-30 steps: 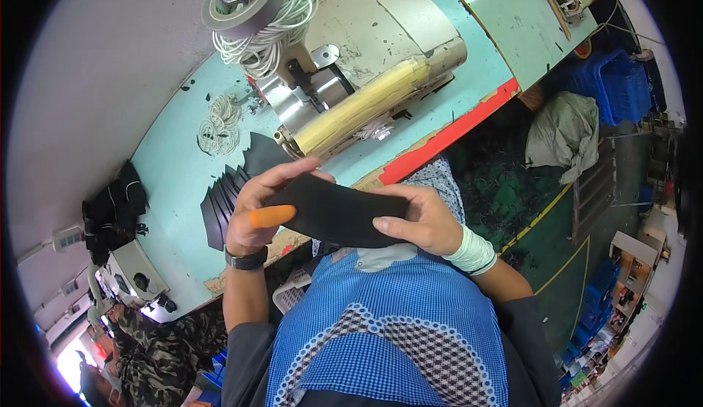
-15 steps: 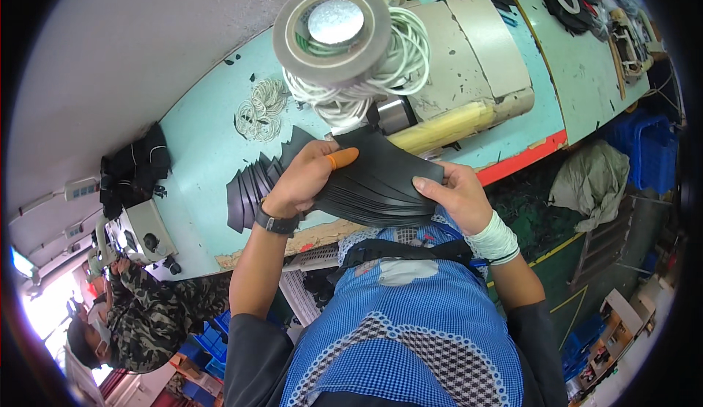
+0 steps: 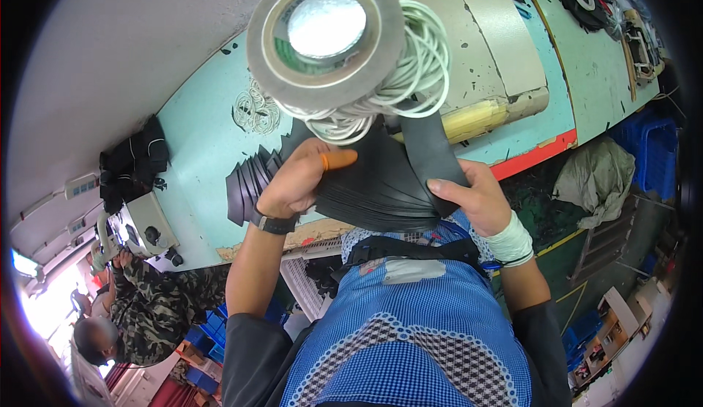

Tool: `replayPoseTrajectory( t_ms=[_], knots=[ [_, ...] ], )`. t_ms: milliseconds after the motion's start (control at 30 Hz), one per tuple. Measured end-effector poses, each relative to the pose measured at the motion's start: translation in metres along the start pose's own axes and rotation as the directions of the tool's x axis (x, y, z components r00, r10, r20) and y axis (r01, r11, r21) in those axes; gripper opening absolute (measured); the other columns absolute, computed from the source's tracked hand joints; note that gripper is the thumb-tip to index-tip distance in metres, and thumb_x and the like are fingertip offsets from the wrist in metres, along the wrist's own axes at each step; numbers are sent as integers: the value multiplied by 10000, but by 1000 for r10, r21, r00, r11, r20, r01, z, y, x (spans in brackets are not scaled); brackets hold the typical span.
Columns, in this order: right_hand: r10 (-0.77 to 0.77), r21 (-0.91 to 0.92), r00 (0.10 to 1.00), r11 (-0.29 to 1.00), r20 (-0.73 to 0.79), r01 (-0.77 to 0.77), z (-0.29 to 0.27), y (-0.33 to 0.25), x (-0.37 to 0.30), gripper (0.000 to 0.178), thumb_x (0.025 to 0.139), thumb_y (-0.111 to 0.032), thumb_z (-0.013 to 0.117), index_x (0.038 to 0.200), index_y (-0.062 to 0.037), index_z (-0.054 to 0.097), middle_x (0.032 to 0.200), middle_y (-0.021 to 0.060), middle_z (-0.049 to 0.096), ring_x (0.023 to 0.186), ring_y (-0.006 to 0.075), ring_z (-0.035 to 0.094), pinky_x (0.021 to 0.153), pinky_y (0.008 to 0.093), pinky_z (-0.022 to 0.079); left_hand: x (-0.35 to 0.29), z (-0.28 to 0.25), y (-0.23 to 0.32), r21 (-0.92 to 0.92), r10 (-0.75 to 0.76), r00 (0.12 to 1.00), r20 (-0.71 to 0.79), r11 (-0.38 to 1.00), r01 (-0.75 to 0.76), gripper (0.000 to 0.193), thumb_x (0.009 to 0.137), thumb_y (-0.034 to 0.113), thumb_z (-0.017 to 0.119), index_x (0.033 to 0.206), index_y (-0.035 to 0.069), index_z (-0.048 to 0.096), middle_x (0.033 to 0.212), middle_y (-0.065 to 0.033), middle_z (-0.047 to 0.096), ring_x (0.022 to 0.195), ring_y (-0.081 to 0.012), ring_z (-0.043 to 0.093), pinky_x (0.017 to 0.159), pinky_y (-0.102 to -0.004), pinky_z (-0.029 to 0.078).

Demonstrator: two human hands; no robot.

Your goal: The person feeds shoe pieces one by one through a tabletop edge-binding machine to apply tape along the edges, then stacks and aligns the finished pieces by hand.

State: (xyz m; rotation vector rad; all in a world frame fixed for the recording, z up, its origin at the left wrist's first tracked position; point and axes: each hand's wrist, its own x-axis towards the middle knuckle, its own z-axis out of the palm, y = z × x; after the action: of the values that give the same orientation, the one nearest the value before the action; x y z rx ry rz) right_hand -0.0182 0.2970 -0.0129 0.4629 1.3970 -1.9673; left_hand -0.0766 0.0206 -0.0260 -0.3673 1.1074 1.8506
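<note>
My left hand (image 3: 295,181), with an orange finger cot on its thumb, is closed on the left end of a stack of thin black flat pieces (image 3: 370,202). The stack fans out above the table's near edge. Between thumb and fingers, my right hand (image 3: 476,196) pinches the near end of one black piece (image 3: 426,143), which stands apart from the stack's right side. Its far end passes beneath hanging white cord. Left of my left hand, more black pieces (image 3: 247,187) lie overlapped in a row on the table.
A large tape roll (image 3: 386,34) and looped white cord (image 3: 425,63) loom above the work. Behind stands a beige machine (image 3: 505,34) with a yellow-wrapped edge. White rings (image 3: 256,110) lie on the pale green table (image 3: 194,151). A person in camouflage (image 3: 157,304) sits at left.
My right hand has moved right and drawn one black piece away from the stack. My left hand keeps its grip. The tape roll appears larger as the view shifts.
</note>
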Motion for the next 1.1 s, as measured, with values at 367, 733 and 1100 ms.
replayPoseTrajectory(
  t_ms=[367,733,1100],
  knots=[
    [-46,17,995,999,-92,48,6,-5,-3,289,871,-122,672,1078,78,651,999,75,695,867,110,619,812,260,487,-2,15,2,-74,-23,995,-102,997,16,257,972,69,518,1124,-108,624,1036,-148,695,863,-153,693,724,-218,560],
    [-88,33,982,995,-165,95,8,-8,-8,273,856,-100,677,1063,76,660,982,87,699,873,119,626,804,256,488,-3,11,3,-53,-21,994,-104,998,16,263,974,85,503,1131,-95,614,1061,-129,687,872,-117,684,701,-212,549],
    [-88,1,987,996,-138,89,11,-6,-4,267,855,-78,651,1075,73,657,995,81,693,892,114,616,826,263,482,-3,15,5,-3,-32,977,-212,999,32,256,984,127,536,1099,-79,637,963,-98,707,788,-105,683,655,-198,544]
  ],
)
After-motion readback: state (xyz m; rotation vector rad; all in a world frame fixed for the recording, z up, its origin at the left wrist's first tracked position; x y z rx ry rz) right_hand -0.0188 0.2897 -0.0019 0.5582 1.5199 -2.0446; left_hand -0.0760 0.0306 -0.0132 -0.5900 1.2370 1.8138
